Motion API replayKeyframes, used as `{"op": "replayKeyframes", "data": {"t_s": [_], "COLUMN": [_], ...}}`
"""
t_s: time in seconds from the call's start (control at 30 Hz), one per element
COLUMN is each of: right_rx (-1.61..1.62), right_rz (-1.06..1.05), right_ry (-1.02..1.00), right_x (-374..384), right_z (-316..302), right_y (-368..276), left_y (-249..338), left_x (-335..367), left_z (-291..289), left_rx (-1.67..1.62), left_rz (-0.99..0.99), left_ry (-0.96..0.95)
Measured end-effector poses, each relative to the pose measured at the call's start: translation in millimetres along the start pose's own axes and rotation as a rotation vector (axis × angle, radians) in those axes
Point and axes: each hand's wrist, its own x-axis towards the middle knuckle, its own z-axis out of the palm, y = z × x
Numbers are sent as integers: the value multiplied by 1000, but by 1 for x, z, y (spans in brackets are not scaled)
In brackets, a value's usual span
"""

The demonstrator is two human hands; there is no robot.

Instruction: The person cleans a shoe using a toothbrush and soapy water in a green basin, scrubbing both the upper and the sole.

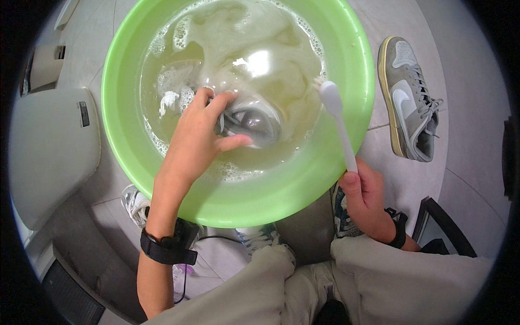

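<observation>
A large green basin (346,81) holds cloudy, yellowish water with foam at its edge. In the water lies a grey shoe (262,127), mostly submerged, its collar showing near the surface. My left hand (203,127) grips the shoe by its opening, thumb on the near side and fingers on the far side; some fingertips are hidden in the water. At the basin's right rim my right hand (365,195) is closed around the handle of a white brush (337,114). The brush head points up over the inner wall, apart from the shoe.
A grey and white sneaker (409,100) lies on the tiled floor right of the basin. Another white shoe (135,205) sits by the basin's lower left. A pale seat or panel (51,157) stands at the left. A black cable (216,237) hangs by my left wrist.
</observation>
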Motion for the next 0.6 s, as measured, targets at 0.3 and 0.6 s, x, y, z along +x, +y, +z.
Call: {"op": "replayKeyframes", "data": {"t_s": [0.3,0.6], "right_rx": [50,33], "right_rz": [30,33], "right_ry": [-14,-23], "right_x": [0,-1], "right_z": [-1,-3], "right_y": [-2,-3], "left_y": [0,2], "left_x": [2,2], "left_z": [5,4], "left_rx": [-17,-5], "left_rz": [28,12], "left_ry": [62,18]}}
